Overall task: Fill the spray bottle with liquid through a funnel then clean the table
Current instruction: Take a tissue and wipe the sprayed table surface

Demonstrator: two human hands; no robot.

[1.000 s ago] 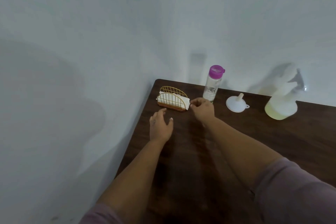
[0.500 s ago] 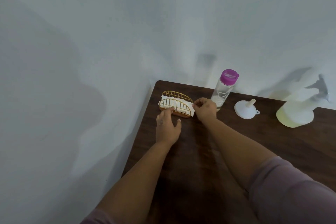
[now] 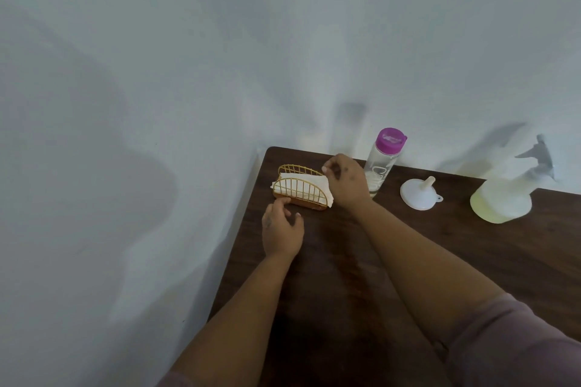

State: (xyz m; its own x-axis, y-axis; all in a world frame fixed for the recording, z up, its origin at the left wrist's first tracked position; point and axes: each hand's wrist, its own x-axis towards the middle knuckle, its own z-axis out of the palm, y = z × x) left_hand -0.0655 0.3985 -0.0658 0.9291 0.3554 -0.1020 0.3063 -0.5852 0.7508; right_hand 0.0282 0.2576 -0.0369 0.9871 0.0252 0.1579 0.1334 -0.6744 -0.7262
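Note:
A gold wire napkin holder (image 3: 301, 193) with white napkins (image 3: 309, 182) stands near the table's far left corner. My left hand (image 3: 281, 231) lies on the table in front of it, fingertips touching the left end of its base. My right hand (image 3: 345, 182) hovers over the holder's right end, fingers curled and pinching the top corner of the napkins. To the right sit a clear bottle with a purple lid (image 3: 382, 163), a white funnel (image 3: 419, 193) lying mouth down, and the spray bottle (image 3: 506, 198) holding pale yellow liquid.
The dark wooden table (image 3: 361, 276) stands against a white wall at the back. Its left edge runs close beside my left arm, with a drop to the floor beyond it.
My left hand moved forward to the holder's base. My right hand rose from the napkins' right edge to their top corner. The camera shifted slightly.

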